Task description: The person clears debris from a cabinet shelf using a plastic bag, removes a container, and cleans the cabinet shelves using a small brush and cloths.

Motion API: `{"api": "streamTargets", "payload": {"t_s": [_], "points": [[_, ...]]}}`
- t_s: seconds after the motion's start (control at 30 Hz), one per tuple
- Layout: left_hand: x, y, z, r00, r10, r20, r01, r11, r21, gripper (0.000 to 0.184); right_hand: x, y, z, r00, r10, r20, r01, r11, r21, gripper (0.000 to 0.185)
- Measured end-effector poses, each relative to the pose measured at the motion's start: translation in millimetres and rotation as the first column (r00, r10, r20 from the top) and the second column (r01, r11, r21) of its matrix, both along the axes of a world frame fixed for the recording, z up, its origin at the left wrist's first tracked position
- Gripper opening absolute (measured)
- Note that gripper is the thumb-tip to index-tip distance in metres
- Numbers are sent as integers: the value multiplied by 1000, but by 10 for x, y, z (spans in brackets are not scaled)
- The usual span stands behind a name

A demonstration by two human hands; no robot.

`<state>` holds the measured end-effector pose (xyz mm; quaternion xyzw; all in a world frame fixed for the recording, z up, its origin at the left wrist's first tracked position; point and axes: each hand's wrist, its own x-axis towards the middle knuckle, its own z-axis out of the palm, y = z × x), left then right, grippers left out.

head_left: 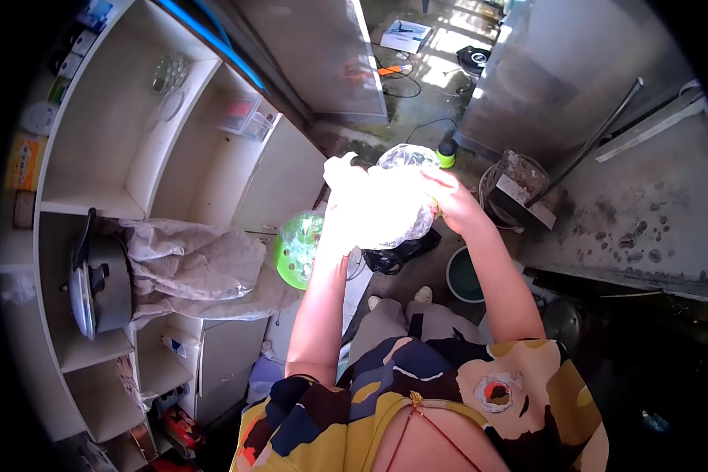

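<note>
A crinkled clear plastic bag (409, 156) is held up in front of my body in strong sunlight. My right hand (448, 195) is closed on its right side, with the fingers bent over the plastic. My left hand (346, 212) is raised against the left side of the bag, but glare washes out its fingers. Whitish crumpled material (341, 169) shows at the top of that hand. What the bag contains, if anything, is lost in the brightness. Below the bag lies a black plastic bag (401, 253) on the floor.
White shelving (185, 94) lines the left, with a pressure cooker (106, 275) and a draped cloth (193, 259). Near my left forearm is a green perforated basket (293, 250). A bucket (466, 275) stands right of my feet. Behind it, a metal rod (586, 141) leans by a concrete slab (637, 212).
</note>
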<state>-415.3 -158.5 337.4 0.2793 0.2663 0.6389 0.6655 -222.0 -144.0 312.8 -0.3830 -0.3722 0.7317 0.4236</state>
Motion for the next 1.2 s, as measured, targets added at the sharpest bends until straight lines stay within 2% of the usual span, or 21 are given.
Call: {"api": "streamTargets", "payload": {"t_s": [0.1,0.13,0.17,0.2,0.23,0.27,0.3,0.33,0.37,0.4,0.43,0.5,0.53,0.57,0.63,0.7,0.77,0.83,1.03,1.1,1.2], "points": [[-375,-97,-66,946,229,-228,-228,973,32,25,-551,-31,98,985,169,-18,-167,984,59,25],[-548,-153,-109,873,342,-348,-337,939,77,28,-713,1,64,940,317,-123,-305,946,108,31],[-730,-225,-187,756,451,-474,-431,888,159,32,-906,-10,19,925,361,-118,-349,930,113,31],[-975,-319,-247,552,556,-621,-498,818,289,30,-1149,-63,119,924,360,-130,-349,932,97,28],[-1128,-456,-104,526,587,-615,-543,789,288,30,-1377,-120,186,921,362,-142,-355,932,76,26],[-1287,-622,63,239,555,-797,-589,736,335,34,-1551,-139,105,903,415,-114,-406,909,91,25],[-1449,-773,170,-69,446,-893,-617,684,389,38,-1728,-166,78,876,471,-105,-463,881,92,25],[-1591,-888,161,160,523,-837,-706,653,273,40,-1931,-199,58,896,444,18,-445,896,12,24],[-1782,-1071,229,155,437,-886,-658,715,238,37,-2166,-251,43,889,435,143,-430,901,-62,23],[-1999,-1172,-66,381,461,-801,-600,783,165,36,-2327,-274,-30,885,464,50,-461,886,-52,23],[-2062,-1358,47,707,484,-515,-557,830,16,41,-2468,-312,-103,866,497,-46,-499,865,-54,24],[-2279,-1721,132,814,438,-382,-479,878,-14,56,-2763,-460,-7,845,533,-31,-532,835,-142,26],[-2337,-1859,22,791,470,-392,-501,865,27,63,-2918,-538,-30,816,577,-21,-574,807,-136,26],[-2406,-2027,8,665,489,-564,-507,851,139,70,-3070,-649,-33,792,610,-15,-607,784,-134,27],[-2469,-2269,-70,547,528,-650,-551,811,195,72,-3387,-904,-42,658,752,-37,-752,654,-89,27],[-2553,-2484,-124,361,521,-773,-605,762,231,72,-3668,-1110,-178,596,803,7,-803,596,25,27],[-2649,-2679,-153,342,581,-739,-694,686,217,69,-3923,-1254,-150,530,848,-13,-848,530,7,27],[-2740,-2815,-211,355,547,-759,-743,658,126,65,-4098,-1308,-162,429,902,43,-902,431,-39,28],[-2757,-3002,-188,251,643,-723,-872,475,119,60,-4556,-1395,-89,216,971,102,-976,218,-2,28],[-2734,-3110,-198,202,643,-739,-899,421,120,58,-4627,-1499,-72,88,981,173,-996,86,22,30],[-2778,-3291,-105,175,645,-744,-929,359,92,55,-4734,-1658,34,67,988,140,-997,71,-26,31]]}}
